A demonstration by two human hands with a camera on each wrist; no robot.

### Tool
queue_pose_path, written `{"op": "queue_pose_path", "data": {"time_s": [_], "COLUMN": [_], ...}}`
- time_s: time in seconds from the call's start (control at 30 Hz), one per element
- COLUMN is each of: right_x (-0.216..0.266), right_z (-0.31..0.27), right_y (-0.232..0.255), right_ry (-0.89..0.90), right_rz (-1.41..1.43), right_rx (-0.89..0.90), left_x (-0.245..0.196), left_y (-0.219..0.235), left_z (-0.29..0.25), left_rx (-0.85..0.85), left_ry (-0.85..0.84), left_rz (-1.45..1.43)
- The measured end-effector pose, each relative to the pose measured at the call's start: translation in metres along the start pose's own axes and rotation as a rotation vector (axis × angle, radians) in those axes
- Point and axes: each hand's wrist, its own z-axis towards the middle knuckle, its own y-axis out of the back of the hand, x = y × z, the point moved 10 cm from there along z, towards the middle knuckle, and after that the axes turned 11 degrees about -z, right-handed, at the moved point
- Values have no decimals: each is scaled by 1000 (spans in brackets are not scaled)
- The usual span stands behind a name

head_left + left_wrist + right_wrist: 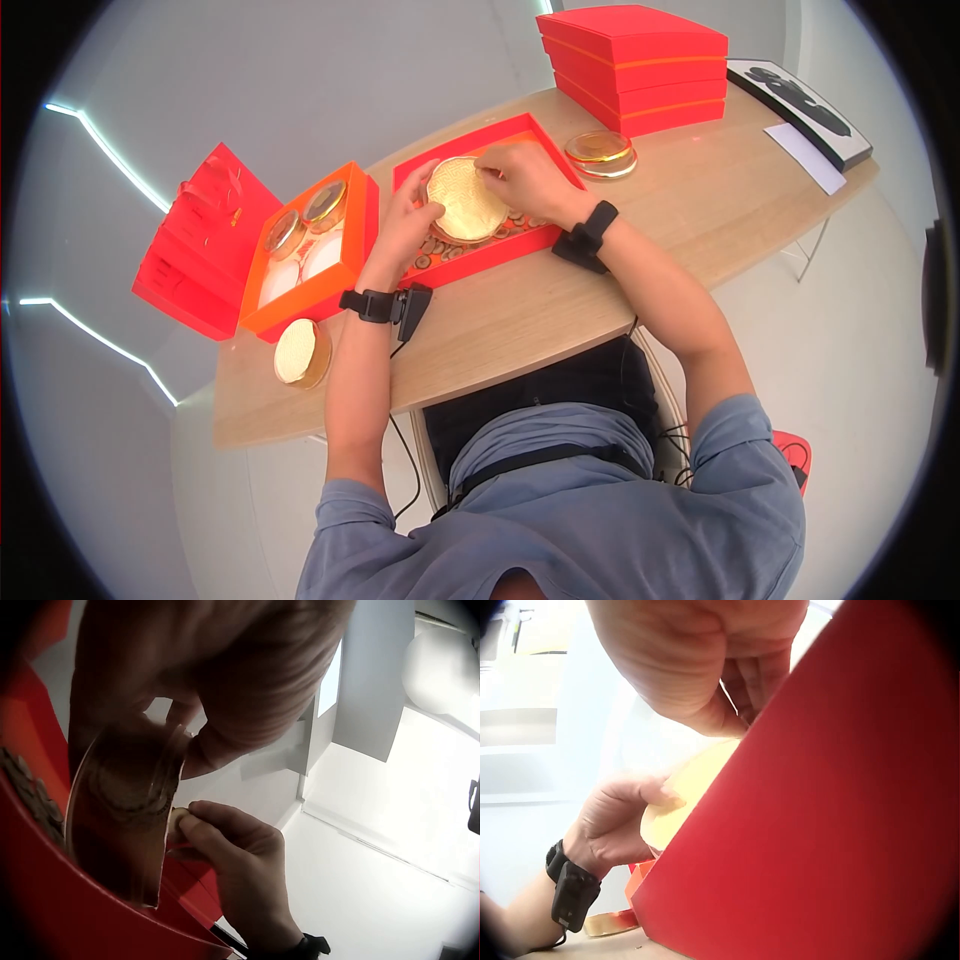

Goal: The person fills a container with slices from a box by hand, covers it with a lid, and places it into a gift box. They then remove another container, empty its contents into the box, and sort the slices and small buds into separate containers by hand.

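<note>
My left hand (404, 232) grips a clear round jar (124, 817) by its side, thumb over its rim. A gold foil seal (465, 200) covers the jar's top, tilted up toward me. At the seal's upper right edge is my right hand (530, 182). Its thumb and forefinger pinch a small pale yellow piece (178, 817) right at the jar's rim. The jar is over a red box (480, 262) whose floor is covered with brown round slices (435, 252). In the right wrist view, the box's wall hides part of the jar and the right fingertips.
An orange box (362, 245) with jars and white rounds stands at the left beside a red gift bag (205, 240). Another gold-topped jar (300, 353) sits near the front left. Gold-rimmed lids (600, 155) lie right of the red box, before stacked red boxes (640, 75).
</note>
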Motion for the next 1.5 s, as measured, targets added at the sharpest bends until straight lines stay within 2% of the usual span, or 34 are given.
{"op": "queue_pose_path", "data": {"time_s": [0.07,0.13,0.23,0.3,0.33,0.43,0.53,0.67,0.73,0.9,1.0,1.2,1.3,1.5], "right_x": [-5,-19,-53,-78,-78,-64,-57,-48,-48,-49,-52,-48,-48,-49], "right_z": [1,0,-12,-30,-30,-21,-19,-17,-18,-18,-19,-19,-19,-22], "right_y": [9,15,-18,-25,-28,-11,-7,-11,-15,-16,-18,-20,-22,-26], "right_ry": [-68,-174,-288,-261,-283,-390,-365,-331,-329,-311,-289,-323,-331,-362], "right_rz": [14,-9,-246,-257,-280,-313,-255,-324,-328,-334,-326,-319,-319,-320], "right_rx": [-20,-19,325,223,275,337,264,334,355,350,332,386,417,452], "left_x": [5,6,-1,-14,-20,-35,-54,-28,-17,3,-7,7,0,4], "left_y": [8,16,24,40,49,82,118,212,233,249,248,272,264,283], "left_z": [0,3,3,-11,-20,-71,-136,-218,-244,-270,-269,-281,-278,-287], "left_rx": [-51,-106,-156,-213,-242,-300,-385,-665,-748,-862,-846,-951,-906,-1001], "left_ry": [45,22,-17,-31,-31,-9,-9,15,47,136,10,-79,-112,-103], "left_rz": [-60,-128,-200,-216,-229,-235,-160,-101,-66,-12,182,206,220,296]}}
